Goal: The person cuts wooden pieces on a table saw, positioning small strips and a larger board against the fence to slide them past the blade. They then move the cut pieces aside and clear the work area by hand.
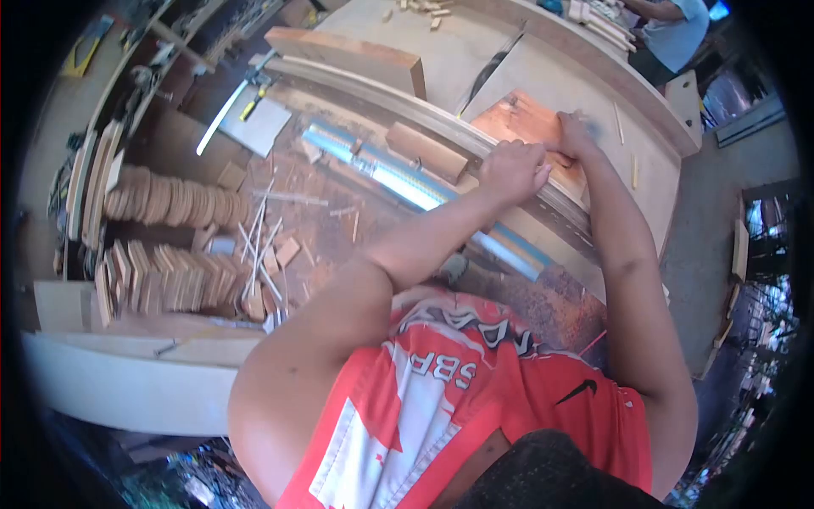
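A reddish-brown wooden board (pixel 519 117) lies on the pale plywood tabletop, against the long wooden rail (pixel 373 81). My left hand (pixel 513 170) is closed in a fist over the rail at the board's near edge; whatever is inside its fingers is hidden. At the board's right side is my right hand (pixel 577 137), its fingers bent around the edge and partly blurred. A blue and silver metal guide bar (pixel 398 182) runs below the rail, under my left forearm.
A thick wooden plank (pixel 348 59) stands along the rail. Stacked wooden pieces (pixel 174 195) and thin white sticks (pixel 259 229) lie at left. A clamp (pixel 246 85) sits near the rail's far end. Another person (pixel 674 34) is at the upper right.
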Tool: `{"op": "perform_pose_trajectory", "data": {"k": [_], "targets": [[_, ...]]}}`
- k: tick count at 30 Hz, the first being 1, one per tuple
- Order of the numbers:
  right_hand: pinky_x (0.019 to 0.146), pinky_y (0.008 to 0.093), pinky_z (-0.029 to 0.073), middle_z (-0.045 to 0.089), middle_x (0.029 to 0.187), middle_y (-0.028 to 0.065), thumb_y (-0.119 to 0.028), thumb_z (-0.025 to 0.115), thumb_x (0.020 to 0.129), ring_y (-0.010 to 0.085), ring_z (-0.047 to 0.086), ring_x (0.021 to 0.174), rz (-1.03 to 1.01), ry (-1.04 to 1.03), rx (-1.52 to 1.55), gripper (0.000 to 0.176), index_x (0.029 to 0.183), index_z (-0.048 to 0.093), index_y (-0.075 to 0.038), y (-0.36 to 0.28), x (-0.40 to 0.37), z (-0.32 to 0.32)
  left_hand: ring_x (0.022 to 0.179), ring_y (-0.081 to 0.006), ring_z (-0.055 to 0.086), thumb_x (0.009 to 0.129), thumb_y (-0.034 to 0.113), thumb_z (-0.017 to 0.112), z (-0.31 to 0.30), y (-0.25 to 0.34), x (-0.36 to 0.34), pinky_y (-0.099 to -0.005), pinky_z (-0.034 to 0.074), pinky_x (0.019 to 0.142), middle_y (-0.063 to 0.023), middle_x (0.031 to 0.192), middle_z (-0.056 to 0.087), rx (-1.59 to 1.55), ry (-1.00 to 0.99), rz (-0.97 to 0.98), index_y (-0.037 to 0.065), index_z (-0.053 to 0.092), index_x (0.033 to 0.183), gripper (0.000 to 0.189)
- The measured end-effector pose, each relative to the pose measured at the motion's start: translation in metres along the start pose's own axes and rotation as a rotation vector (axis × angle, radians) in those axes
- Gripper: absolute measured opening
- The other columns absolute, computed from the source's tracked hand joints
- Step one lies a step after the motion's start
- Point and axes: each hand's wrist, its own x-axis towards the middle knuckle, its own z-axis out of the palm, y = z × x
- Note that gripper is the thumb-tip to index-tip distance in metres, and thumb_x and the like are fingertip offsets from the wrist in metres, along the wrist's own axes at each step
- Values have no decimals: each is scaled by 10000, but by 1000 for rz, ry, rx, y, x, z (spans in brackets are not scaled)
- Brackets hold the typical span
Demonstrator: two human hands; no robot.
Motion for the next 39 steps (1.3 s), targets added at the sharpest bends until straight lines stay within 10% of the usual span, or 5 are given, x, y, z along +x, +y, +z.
{"op": "perform_pose_trajectory", "data": {"k": [8, 15, 23, 30, 39], "targets": [[1056, 439, 433, 541, 1361, 219, -605, 868, 585, 370, 534, 1256, -58, 32, 148, 1047, 1386, 503, -39, -4, -6, -9, 912, -316, 617, 833, 188, 681, -6, -34, -180, -425, 482, 813, -100, 961, 660, -217, -200, 207, 74, 640, 892, 134], [1060, 438, 427, 560, 1350, 220, -537, 900, 580, 369, 533, 1260, -50, 58, 180, 1047, 1400, 485, -34, 8, -5, 1, 1291, -290, 498, 1000, 542, 402, 69, -334, -227, -392, 373, 1081, -166, 1444, 506, -818, 473, -1558, 5, 485, 1397, 673], [1043, 409, 445, 595, 1294, 234, -565, 837, 682, 342, 577, 1203, 49, -133, 494, 926, 1336, 530, 15, 12, 4, -25, 1524, -299, 111, 941, 764, 243, 59, -348, -209, -511, 64, 1205, -172, 1643, 145, -1212, 539, -1361, 76, 52, 1588, 964], [862, 424, 512, 714, 1025, 215, -609, 774, 727, 326, 680, 958, 30, -155, 312, 724, 1087, 705, 15, 22, 41, -46, 1389, -315, 409, 1039, 537, 367, -43, -349, -263, -444, 338, 1119, -199, 1504, 426, -739, 573, -1226, -5, 362, 1491, 706], [703, 360, 530, 709, 871, 80, -472, 811, 769, 170, 659, 786, 247, -50, 974, 583, 1034, 713, 38, 100, -71, -95, 1118, -270, 579, 1043, 234, 457, -233, -297, -6, -376, 445, 994, -185, 1236, 597, -143, 807, -325, -62, 574, 1238, 373]]}}
